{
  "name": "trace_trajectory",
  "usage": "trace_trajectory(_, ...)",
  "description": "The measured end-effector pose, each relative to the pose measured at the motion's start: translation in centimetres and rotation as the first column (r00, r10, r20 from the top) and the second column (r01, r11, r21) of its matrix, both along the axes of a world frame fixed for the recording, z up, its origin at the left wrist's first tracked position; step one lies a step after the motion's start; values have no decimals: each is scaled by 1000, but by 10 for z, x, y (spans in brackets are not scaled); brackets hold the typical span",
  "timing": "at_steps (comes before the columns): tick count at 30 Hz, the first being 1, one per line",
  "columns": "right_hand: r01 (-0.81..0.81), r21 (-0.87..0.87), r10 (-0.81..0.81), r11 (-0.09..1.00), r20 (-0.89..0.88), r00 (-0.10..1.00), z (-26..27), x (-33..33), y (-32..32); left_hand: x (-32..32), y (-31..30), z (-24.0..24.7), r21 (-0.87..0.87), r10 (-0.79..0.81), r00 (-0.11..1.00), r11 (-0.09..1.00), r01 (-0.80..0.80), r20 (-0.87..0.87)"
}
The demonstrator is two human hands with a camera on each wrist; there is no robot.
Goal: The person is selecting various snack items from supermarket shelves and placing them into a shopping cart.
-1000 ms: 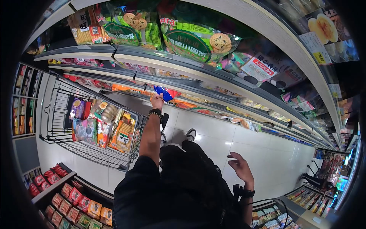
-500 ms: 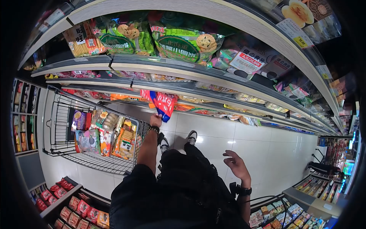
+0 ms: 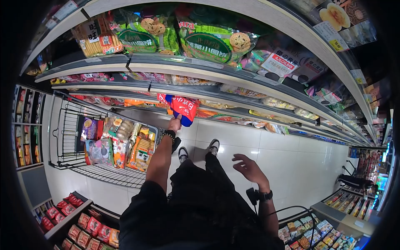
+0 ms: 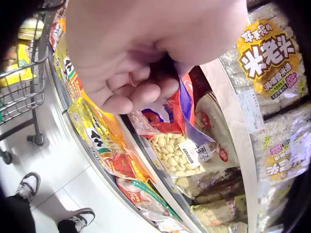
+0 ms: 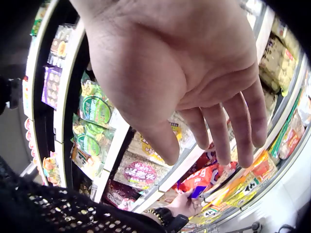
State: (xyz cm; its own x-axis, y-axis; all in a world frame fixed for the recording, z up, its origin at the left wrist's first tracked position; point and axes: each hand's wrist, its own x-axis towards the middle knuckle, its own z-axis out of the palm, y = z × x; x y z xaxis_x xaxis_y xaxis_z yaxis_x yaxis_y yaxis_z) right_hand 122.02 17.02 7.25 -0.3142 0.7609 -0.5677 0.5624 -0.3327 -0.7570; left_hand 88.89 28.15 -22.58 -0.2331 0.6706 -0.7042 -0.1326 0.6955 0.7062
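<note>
I have the left hand (image 3: 175,124) pinching the blue near end of a red bag (image 3: 185,106) between thumb and curled fingers, while the right hand (image 3: 252,170) hangs well apart over the floor (image 3: 275,143), fingers loosely extended, holding nothing. The bag lies at the front of the low shelves, just right of the cart (image 3: 112,174); I cannot tell whether its far end rests on a shelf. I judge it light and soft, a glossy film that crinkles and may slip, with contents that could crack if squeezed. The flat blue end looks the right place to take hold: it gives the thumb something thin to clamp and spares the filled part, though the load may swing or sag from it. A second hold under the red belly would steady it. In the left wrist view, a shelf edge (image 4: 232,109) runs close along the right and could catch the film; beyond it sit rice cake packs (image 4: 269,56). A bag of nuts (image 4: 171,154) shows just past the blue end, and yellow packs (image 4: 90,124) line the lower shelf on the left. The cart's rim stands near the left forearm, its right half crowded with packs (image 3: 143,153). Green biscuit bags (image 3: 212,46) fill a higher, overhanging shelf.
</note>
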Motion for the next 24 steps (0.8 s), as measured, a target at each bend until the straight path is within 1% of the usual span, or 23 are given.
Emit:
trace_trajectory(1,-34,12,34,999,-32,999,-12,-7,10,4,-2,3,25,2,1000,1000,-2,-9)
trace_trajectory(2,-48,30,52,998,-140,989,-47,-8,19,7,-6,6,48,2,1000,999,-1,-19)
trace_trajectory(3,-11,-151,-24,989,-229,973,-61,-23,36,7,-11,8,59,-43,999,997,42,16)
trace_trajectory(4,-6,-270,-84,963,-320,944,-87,-32,49,11,-15,7,47,12,998,999,-15,68)
trace_trajectory(5,41,-361,-150,932,-281,948,-120,-47,62,13,-21,12,21,42,996,999,-44,82)
trace_trajectory(6,91,-411,-229,907,-301,926,-150,-63,69,15,-22,23,1,71,993,997,-72,92)
trace_trajectory(8,157,-502,-321,850,-258,911,-167,-104,89,17,-25,54,-18,-40,999,999,40,31)
trace_trajectory(10,202,-594,-396,779,-216,893,-195,-138,102,15,-33,48,-28,11,996,1000,-9,83)
trace_trajectory(11,327,-625,-510,709,-133,850,-205,-157,102,12,-37,46,-41,12,996,999,-8,91)
trace_trajectory(12,349,-589,-568,729,-235,789,-213,-168,99,11,-44,48,-57,18,994,998,-12,104)
trace_trajectory(13,401,-562,-616,723,-262,743,-217,-180,93,11,-47,52,-31,-8,999,999,10,45)
trace_trajectory(14,455,-525,-654,719,-291,698,-219,-188,91,10,-50,60,-7,-31,999,999,31,28)
trace_trajectory(15,450,-522,-647,725,-292,704,-218,-190,89,6,-50,66,38,-71,997,997,71,7)
trace_trajectory(16,452,-570,-683,686,-292,669,-215,-188,88,4,-49,74,87,-109,994,990,109,-11)
trace_trajectory(17,452,-613,-717,648,-291,634,-210,-183,89,5,-48,82,102,-100,995,990,100,-2)
trace_trajectory(18,452,-597,-706,663,-296,644,-201,-179,92,9,-45,111,197,-123,992,972,128,-36)
trace_trajectory(19,392,-614,-682,686,-353,641,-190,-174,92,12,-43,135,287,-143,987,945,158,-73)
trace_trajectory(20,329,-627,-657,706,-407,634,-180,-169,91,14,-43,149,303,-133,989,942,147,-65)
trace_trajectory(22,298,-587,-608,753,-445,658,-156,-155,95,17,-40,174,491,-166,984,853,177,-68)
trace_trajectory(23,311,-572,-607,759,-449,656,-138,-144,93,17,-39,187,488,-222,966,834,258,-131)
trace_trajectory(24,321,-558,-605,765,-454,654,-123,-132,93,18,-40,205,500,-211,970,831,244,-123)
